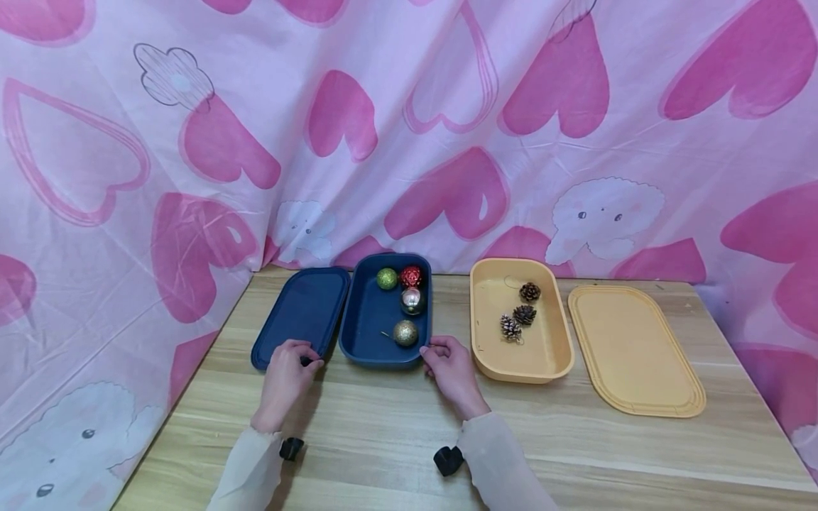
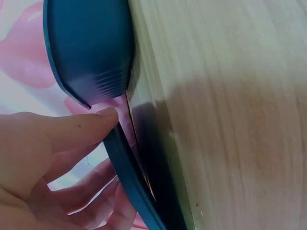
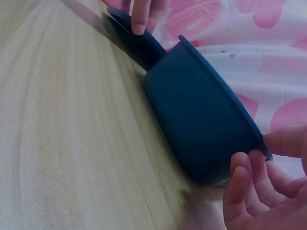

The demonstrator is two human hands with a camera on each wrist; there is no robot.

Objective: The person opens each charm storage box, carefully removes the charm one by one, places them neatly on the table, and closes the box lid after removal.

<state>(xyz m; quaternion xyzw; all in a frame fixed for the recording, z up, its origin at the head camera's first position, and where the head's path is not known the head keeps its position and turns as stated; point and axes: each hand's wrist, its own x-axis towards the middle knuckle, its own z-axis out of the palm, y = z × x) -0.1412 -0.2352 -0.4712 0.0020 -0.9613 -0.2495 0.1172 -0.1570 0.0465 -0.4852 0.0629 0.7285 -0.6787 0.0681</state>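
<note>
1. Here's the left hand point(image 1: 287, 376), fingers grasping: thumb on one side of the blue lid point(image 1: 300, 305), the others on the opposite side, a pinch on the near edge. That edge is clear of the table point(image 1: 383, 440), and gripping there makes sense, I'd say, since so thin and flat a thing offers little else to hold.

2. Over to the right hand point(image 1: 452, 369), grasping too! Its thumb is on the top edge of the blue box point(image 1: 371, 319) at the near right corner, fingertips curled below; probably that grip keeps the box steady.

3. The blue box stands upright on the table, its walls penning in the balls point(image 1: 405, 333), which could otherwise roll. The blue lid is just left of it; whether the two touch, I can't tell.

4. Out right, the yellow box point(image 1: 543, 362) holds the cones point(image 1: 525, 314), apparently to keep the kinds apart. The yellow lid point(image 1: 635, 351) lies flat just beyond: each lid sits outside its own colour, perhaps for an easy match.

5. And the count: two hands, two boxes, two lids; four balls, one each of green, red, silver and gold; three cones.
</note>
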